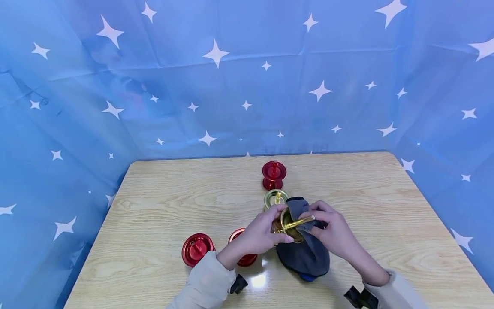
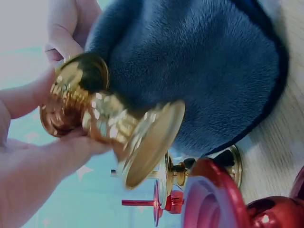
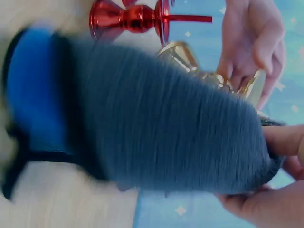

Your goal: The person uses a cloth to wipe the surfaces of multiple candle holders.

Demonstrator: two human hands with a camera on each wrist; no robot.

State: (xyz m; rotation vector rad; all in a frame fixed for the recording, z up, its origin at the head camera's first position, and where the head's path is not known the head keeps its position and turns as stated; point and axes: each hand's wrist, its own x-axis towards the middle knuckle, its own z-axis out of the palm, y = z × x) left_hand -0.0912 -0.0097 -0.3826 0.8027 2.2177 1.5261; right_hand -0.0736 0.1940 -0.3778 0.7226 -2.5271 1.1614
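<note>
Head view, nearest first: two pale sleeves are cut off by the lower edge. The left hand [image 1: 259, 234] is curled round a gold candlestick [image 1: 287, 225], which is held tipped on its side above the wooden table [image 1: 154, 223], its thin spike pointing right. The right hand [image 1: 332, 231] is pinched on a grey cloth [image 1: 306, 253], which is pressed against the candlestick's cup and hangs down to the tabletop, a blue edge showing at its bottom. The candlestick's base is largely hidden behind the left fingers.

On the left wrist view the gold stem [image 2: 102, 118] is seen gripped between thumb and fingers, though motion blur smears its flared end. The right wrist view is filled by the blurred cloth [image 3: 156, 123], so the right fingertips are only partly made out.

Behind the left wrist, two red candlesticks [image 1: 197, 249] are laid on the table, one mostly hidden by the forearm. Farther back, a second gold candlestick [image 1: 276, 198] is stood upright, its lower part apparently covered by the cloth, and a red one [image 1: 274, 174] is stood beyond it. A starred blue backdrop [image 1: 231, 86] is hung behind.
</note>
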